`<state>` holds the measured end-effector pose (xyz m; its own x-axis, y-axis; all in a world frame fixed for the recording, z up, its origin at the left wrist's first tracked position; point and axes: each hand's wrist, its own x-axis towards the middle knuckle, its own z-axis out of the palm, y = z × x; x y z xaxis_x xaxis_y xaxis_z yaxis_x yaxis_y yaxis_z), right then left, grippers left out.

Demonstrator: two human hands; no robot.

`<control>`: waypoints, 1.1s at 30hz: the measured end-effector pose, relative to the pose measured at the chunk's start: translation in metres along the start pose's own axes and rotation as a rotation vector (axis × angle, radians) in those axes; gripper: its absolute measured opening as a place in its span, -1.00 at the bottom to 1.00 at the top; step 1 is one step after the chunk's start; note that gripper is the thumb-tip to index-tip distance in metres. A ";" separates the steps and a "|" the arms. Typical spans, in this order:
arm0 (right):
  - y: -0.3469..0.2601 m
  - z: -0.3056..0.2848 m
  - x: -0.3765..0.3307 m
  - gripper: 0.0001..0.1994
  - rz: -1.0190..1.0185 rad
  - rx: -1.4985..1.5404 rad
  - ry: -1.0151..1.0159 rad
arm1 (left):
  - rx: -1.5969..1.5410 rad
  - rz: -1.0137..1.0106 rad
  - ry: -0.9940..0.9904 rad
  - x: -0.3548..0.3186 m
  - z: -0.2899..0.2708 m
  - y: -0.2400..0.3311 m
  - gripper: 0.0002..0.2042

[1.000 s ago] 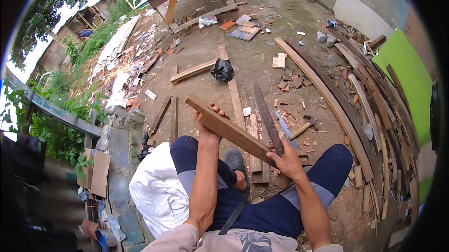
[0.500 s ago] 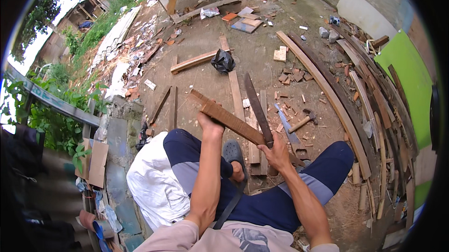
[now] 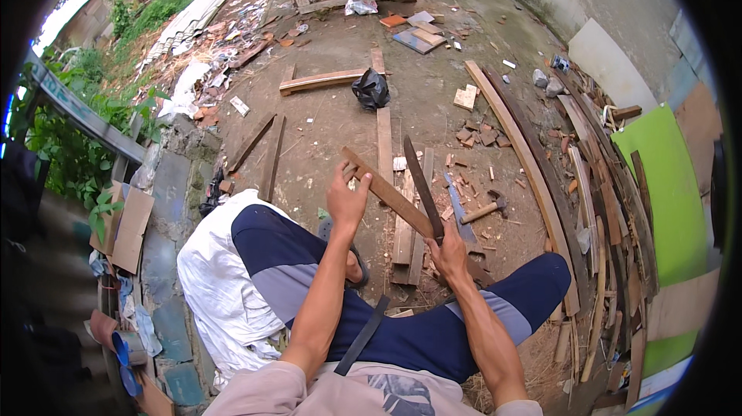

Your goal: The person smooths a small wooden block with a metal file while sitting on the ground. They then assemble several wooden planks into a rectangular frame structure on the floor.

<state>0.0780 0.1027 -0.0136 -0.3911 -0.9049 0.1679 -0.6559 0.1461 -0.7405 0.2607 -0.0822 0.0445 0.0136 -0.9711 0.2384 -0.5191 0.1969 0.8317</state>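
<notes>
My left hand (image 3: 348, 200) is closed on the far end of a brown wooden plank (image 3: 396, 199). The plank slants down to the right, toward my other hand. My right hand (image 3: 450, 252) grips the near end of a dark wooden strip (image 3: 422, 180), which points away from me. Strip and plank meet in a narrow V just beyond my right fingers. Whether those fingers also hold the plank's lower end is partly hidden. A hammer (image 3: 482, 211) and a saw with a bluish blade (image 3: 461, 207) lie on the ground right of the strip.
Long boards (image 3: 525, 176) and a stack of timber (image 3: 618, 207) lie at my right, beside a green panel (image 3: 668, 184). Ahead are a black plastic bag (image 3: 370, 90) and joined wood pieces (image 3: 321, 82). White cloth (image 3: 220, 277) lies by my left leg, near a low block wall (image 3: 174, 223).
My left hand has shifted its hold near the plank's far end, and the plank has turned to show a flatter face. My right hand keeps its grip. The view has shifted slightly.
</notes>
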 end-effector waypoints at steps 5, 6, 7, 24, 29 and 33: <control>0.004 0.000 -0.013 -0.51 0.075 -0.094 -0.098 | -0.055 0.059 0.339 -0.016 -0.002 -0.029 -0.64; 0.004 0.001 -0.012 -0.52 0.027 -0.097 -0.087 | -0.204 -0.086 0.425 -0.014 0.002 -0.034 -0.62; 0.005 0.001 -0.012 -0.54 -0.020 -0.102 -0.075 | -0.352 -0.235 0.505 -0.010 0.011 -0.044 -0.59; 0.027 -0.008 0.024 -0.55 0.136 -0.155 -0.299 | -0.859 -1.034 -0.008 -0.097 0.076 -0.079 -0.41; 0.132 -0.057 0.019 -0.55 0.446 -0.360 -0.194 | -0.857 -1.062 0.217 -0.088 0.080 -0.087 -0.28; 0.198 -0.061 -0.012 -0.60 0.896 -0.361 -0.141 | -0.932 -1.057 0.200 -0.084 0.082 -0.113 -0.19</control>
<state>-0.0864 0.1671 -0.1228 -0.7757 -0.4352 -0.4569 -0.3209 0.8956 -0.3082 0.2480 -0.0336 -0.1110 0.1934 -0.6952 -0.6923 0.5538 -0.5050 0.6620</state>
